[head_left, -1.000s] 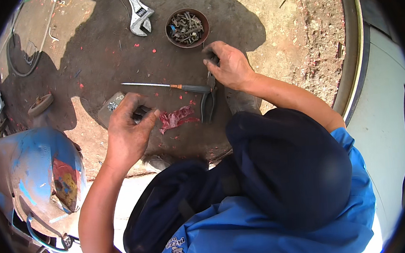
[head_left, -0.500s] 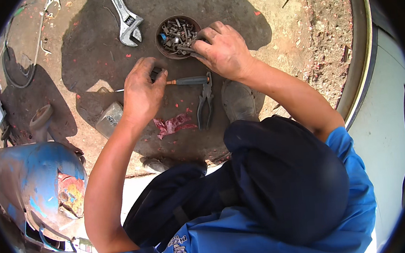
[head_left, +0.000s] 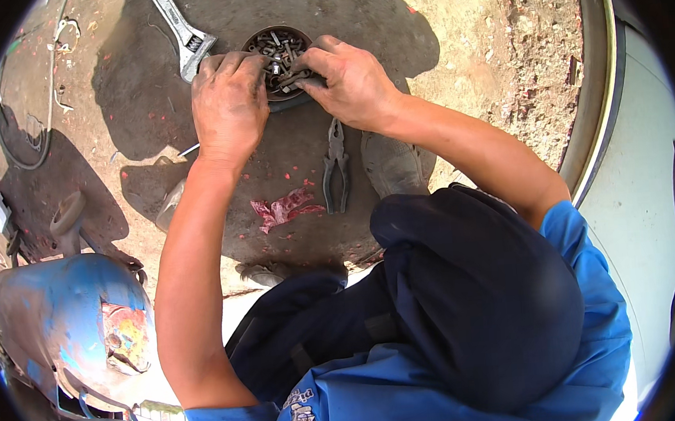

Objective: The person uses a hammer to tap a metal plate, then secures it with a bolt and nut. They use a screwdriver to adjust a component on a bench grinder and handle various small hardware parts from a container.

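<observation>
A round bowl (head_left: 249, 44) full of loose bolts (head_left: 285, 50) and nuts sits on the ground ahead of me. My left hand (head_left: 228, 105) has its fingers curled at the bowl's left side; whatever they hold is hidden. From the right, my right hand (head_left: 351, 84) reaches over the rim, thumb and fingers pinched among the bolts on something too small to make out. Beside my left hand lies an adjustable wrench (head_left: 183, 33). A screwdriver's thin tip (head_left: 188, 150) shows left of my left wrist. Pliers (head_left: 335, 171) lie below the bowl.
Torn reddish scrap (head_left: 284, 209) lies near my feet. A greyish block (head_left: 170, 205) is partly behind my left forearm. At left stand a worn blue machine casing (head_left: 70, 307) and a looped cable (head_left: 5, 140). A pale panel (head_left: 641, 189) curves along the right.
My left hand has moved up and right, from over the screwdriver to the bowl's side. The right hand has shifted slightly left over the bolts. The whole view has shifted a little.
</observation>
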The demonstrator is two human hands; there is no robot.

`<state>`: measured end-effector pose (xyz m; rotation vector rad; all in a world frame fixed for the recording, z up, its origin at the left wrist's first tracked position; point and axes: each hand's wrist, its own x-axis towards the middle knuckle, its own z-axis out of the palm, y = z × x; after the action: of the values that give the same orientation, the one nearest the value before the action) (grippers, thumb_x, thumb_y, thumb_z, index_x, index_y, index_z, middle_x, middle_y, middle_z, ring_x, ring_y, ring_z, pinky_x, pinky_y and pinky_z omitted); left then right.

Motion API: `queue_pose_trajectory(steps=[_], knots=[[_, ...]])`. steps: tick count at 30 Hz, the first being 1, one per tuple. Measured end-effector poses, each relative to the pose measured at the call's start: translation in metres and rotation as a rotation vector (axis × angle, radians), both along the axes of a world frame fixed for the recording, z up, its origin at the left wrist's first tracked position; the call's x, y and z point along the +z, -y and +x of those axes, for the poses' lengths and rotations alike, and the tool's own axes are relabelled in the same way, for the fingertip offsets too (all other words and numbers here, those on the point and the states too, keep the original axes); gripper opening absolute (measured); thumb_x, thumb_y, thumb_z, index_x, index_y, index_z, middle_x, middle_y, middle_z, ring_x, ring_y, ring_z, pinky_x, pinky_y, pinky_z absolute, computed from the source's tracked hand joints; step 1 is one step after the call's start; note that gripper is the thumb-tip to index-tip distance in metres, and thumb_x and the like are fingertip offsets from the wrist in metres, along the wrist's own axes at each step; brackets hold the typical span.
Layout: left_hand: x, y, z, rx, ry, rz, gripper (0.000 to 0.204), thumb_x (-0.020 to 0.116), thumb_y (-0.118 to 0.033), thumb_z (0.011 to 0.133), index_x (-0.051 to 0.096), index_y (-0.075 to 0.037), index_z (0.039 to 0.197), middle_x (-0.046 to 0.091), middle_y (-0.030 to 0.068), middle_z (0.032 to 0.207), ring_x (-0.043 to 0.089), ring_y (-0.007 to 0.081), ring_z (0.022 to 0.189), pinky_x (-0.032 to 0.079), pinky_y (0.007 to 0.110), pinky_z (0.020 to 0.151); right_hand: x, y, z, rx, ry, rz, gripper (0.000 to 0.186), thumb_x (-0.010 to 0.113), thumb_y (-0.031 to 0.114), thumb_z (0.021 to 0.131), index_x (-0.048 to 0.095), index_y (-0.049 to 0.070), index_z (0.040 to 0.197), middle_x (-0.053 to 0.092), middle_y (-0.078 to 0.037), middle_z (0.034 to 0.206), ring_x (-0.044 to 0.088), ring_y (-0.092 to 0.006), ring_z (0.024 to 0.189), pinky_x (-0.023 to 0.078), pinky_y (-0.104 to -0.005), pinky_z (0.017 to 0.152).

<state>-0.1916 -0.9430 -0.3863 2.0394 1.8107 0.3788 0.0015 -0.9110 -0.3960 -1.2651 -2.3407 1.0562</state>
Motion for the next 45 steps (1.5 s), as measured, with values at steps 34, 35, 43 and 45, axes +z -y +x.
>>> queue_pose_trajectory(steps=[34,35,43,45], knots=[[0.025,0.026,0.024,0.309,0.572,-0.202,0.011,0.073,-0.009,0.079,0.07,-0.002,0.086,0.051,0.0126,0.128,0.047,0.0291,0.122,0.046,0.041,0.094,0.026,0.005,0.008,-0.173,-0.329,-0.259,0.017,0.073,0.013,0.082,0.064,0.002,0.092,0.067,-0.011,0.088,0.064,-0.0223,0.08,0.051,-0.0308,0.072],[0.017,0.034,0.02,0.204,0.405,-0.087,0.014,0.075,-0.01,0.077,0.068,-0.005,0.088,0.052,0.0112,0.124,0.046,0.0328,0.121,0.041,0.046,0.098,0.033,0.005,0.01,-0.272,-0.337,-0.401,0.016,0.071,0.014,0.082,0.065,0.001,0.09,0.066,-0.012,0.082,0.065,-0.0207,0.076,0.051,-0.0327,0.07],[0.006,0.029,0.037,0.086,0.052,0.068,0.036,0.078,-0.026,0.073,0.066,-0.008,0.101,0.052,0.0101,0.123,0.042,0.0347,0.124,0.034,0.05,0.103,0.003,0.004,0.028,-0.694,-0.311,-0.757,0.024,0.067,0.019,0.085,0.065,-0.003,0.094,0.068,-0.008,0.076,0.061,-0.0119,0.071,0.049,-0.0268,0.065],[0.003,0.022,0.046,0.087,-0.023,0.05,0.036,0.078,-0.03,0.073,0.068,-0.008,0.1,0.051,0.0109,0.125,0.04,0.0351,0.126,0.031,0.052,0.104,0.003,0.003,0.028,-0.685,-0.298,-0.758,0.024,0.067,0.019,0.085,0.065,-0.003,0.094,0.068,-0.009,0.079,0.062,-0.012,0.073,0.049,-0.0269,0.067]])
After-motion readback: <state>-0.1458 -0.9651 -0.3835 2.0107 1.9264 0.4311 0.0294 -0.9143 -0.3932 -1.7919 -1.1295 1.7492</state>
